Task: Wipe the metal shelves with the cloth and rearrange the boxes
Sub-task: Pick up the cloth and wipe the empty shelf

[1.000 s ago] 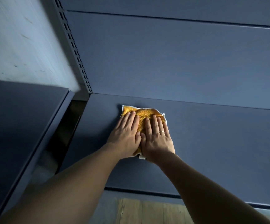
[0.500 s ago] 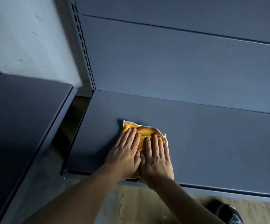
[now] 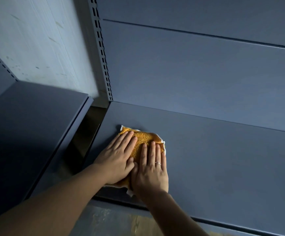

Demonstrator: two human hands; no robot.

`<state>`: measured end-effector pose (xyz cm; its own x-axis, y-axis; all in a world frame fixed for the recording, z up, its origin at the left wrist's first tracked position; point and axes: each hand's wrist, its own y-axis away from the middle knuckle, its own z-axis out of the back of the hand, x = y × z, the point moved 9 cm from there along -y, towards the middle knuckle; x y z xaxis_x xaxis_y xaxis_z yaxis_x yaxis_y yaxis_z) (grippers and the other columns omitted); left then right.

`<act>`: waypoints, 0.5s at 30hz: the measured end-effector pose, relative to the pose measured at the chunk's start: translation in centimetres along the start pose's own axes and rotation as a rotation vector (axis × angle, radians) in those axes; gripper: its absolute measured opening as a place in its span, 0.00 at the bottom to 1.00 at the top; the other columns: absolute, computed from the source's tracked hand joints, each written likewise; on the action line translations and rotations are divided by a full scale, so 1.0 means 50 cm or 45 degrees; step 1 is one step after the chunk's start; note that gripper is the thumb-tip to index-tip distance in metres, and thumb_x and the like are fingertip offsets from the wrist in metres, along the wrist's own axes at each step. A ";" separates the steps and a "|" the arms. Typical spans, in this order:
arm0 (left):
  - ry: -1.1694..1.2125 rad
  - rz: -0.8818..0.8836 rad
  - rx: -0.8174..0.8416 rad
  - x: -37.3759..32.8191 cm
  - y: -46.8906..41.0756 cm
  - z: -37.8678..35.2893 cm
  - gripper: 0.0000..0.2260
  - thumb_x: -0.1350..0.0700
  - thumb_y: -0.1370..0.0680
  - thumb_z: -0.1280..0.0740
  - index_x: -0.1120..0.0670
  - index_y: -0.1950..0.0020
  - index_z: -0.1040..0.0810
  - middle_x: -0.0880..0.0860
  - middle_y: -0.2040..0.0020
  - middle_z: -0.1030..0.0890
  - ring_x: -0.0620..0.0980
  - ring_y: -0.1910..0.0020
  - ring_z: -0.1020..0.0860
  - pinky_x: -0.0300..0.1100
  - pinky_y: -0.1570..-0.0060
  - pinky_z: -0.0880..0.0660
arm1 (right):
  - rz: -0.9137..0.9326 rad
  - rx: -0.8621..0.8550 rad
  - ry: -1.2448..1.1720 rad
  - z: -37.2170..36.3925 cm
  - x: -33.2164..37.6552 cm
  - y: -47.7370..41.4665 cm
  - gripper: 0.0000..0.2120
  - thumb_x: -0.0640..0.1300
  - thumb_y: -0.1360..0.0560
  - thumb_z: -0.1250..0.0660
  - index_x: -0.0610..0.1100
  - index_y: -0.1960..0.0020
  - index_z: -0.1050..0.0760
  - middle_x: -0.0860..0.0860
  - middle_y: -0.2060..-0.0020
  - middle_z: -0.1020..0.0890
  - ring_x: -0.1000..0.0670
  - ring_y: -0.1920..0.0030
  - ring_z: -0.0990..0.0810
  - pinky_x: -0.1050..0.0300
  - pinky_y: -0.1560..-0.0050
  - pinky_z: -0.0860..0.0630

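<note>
An orange cloth point(image 3: 142, 139) with a white edge lies flat on the dark grey metal shelf point(image 3: 223, 159), near its left end and front edge. My left hand point(image 3: 117, 158) and my right hand point(image 3: 151, 169) lie side by side on the cloth, fingers straight, pressing it onto the shelf. A ring shows on the right hand. No boxes are in view.
A second grey shelf point(image 3: 27, 133) stands to the left, with a dark gap point(image 3: 85, 138) between the two. A slotted metal upright point(image 3: 102, 53) rises at the back corner beside a pale wall point(image 3: 36, 40). Grey back panels point(image 3: 198, 68) close the shelf behind. Wooden floor point(image 3: 121, 223) shows below.
Both hands first drew the cloth toward the front edge of the shelf, then slid it left along that edge toward the gap. The view has tilted with them.
</note>
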<state>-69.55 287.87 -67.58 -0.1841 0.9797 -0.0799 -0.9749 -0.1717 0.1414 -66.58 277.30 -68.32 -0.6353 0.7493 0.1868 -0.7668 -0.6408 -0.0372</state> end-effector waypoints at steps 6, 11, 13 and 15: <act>-0.020 0.029 -0.015 0.043 -0.144 0.017 0.36 0.41 0.24 0.64 0.53 0.18 0.63 0.54 0.18 0.65 0.51 0.19 0.65 0.47 0.22 0.65 | 0.041 0.079 -0.016 0.001 -0.031 -0.152 0.39 0.60 0.22 0.64 0.38 0.19 0.46 0.36 0.20 0.47 0.37 0.19 0.49 0.44 0.21 0.60; -0.033 0.023 -0.016 0.072 -0.224 0.030 0.32 0.43 0.17 0.53 0.53 0.17 0.62 0.53 0.18 0.63 0.50 0.19 0.64 0.49 0.20 0.61 | 0.034 0.175 -0.006 0.012 -0.050 -0.231 0.42 0.63 0.26 0.73 0.42 0.17 0.60 0.40 0.19 0.59 0.42 0.19 0.63 0.45 0.21 0.68; -0.016 0.019 -0.022 0.084 -0.241 0.032 0.31 0.43 0.16 0.53 0.52 0.17 0.62 0.53 0.17 0.63 0.50 0.19 0.63 0.50 0.20 0.60 | 0.025 0.202 0.028 0.006 -0.051 -0.253 0.40 0.63 0.24 0.69 0.42 0.17 0.60 0.40 0.19 0.60 0.42 0.19 0.64 0.45 0.21 0.68; -0.007 0.010 -0.028 0.089 -0.249 0.034 0.30 0.44 0.16 0.53 0.52 0.17 0.62 0.52 0.17 0.63 0.48 0.19 0.63 0.49 0.20 0.60 | 0.005 0.216 0.059 0.004 -0.053 -0.265 0.39 0.62 0.23 0.68 0.42 0.17 0.59 0.39 0.19 0.59 0.42 0.19 0.63 0.44 0.21 0.67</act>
<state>-58.01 294.52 -68.03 -0.1907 0.9789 -0.0733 -0.9761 -0.1812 0.1204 -54.69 283.77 -68.11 -0.6450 0.7509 0.1417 -0.7400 -0.6600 0.1293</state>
